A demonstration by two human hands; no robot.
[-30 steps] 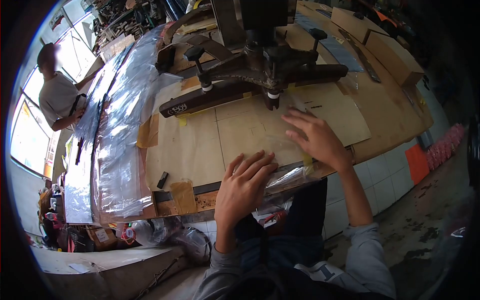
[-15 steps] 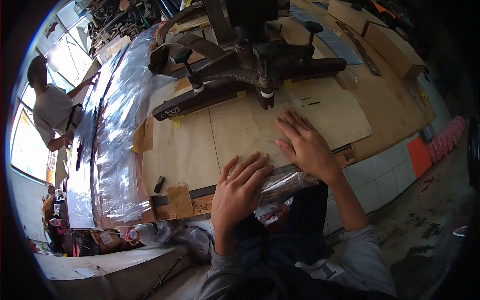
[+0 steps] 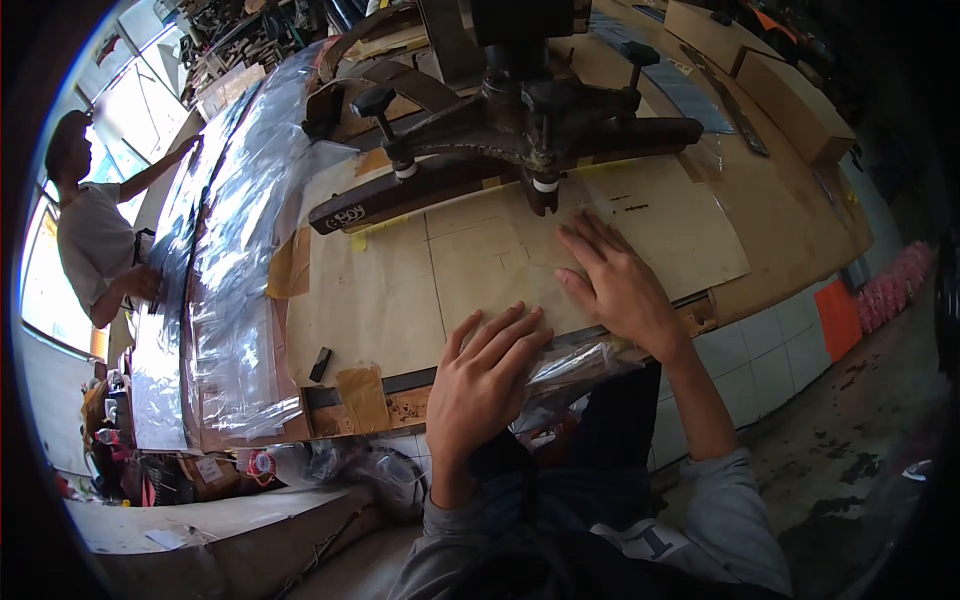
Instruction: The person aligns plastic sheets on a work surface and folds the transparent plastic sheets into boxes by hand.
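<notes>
A pale flat sheet (image 3: 385,300) with thin drawn lines and small dark marks lies on the work table. My left hand (image 3: 485,370) rests palm down at its front edge, fingers spread. Farther right, my right hand (image 3: 620,290) lies flat on the sheet with its fingers stretched out. Near that hand, clear film seems to lie on the sheet. Just beyond my fingertips stands a dark metal clamp head (image 3: 525,150) with a long bar (image 3: 365,203) across the back of the sheet. A small black block (image 3: 320,365) lies at the sheet's left front corner.
Shiny plastic film (image 3: 235,240) covers the table's left side, where another person (image 3: 100,230) stands. Brown tape (image 3: 362,400) sits on the front edge. Cardboard boxes (image 3: 795,105) stand at the back right. Pink wrapped material (image 3: 895,285) and an orange sheet (image 3: 838,318) are at the right.
My hands stay flat in nearly the same place on the sheet. The view has shifted slightly. At the left, the other person's posture and lower arm have moved a little.
</notes>
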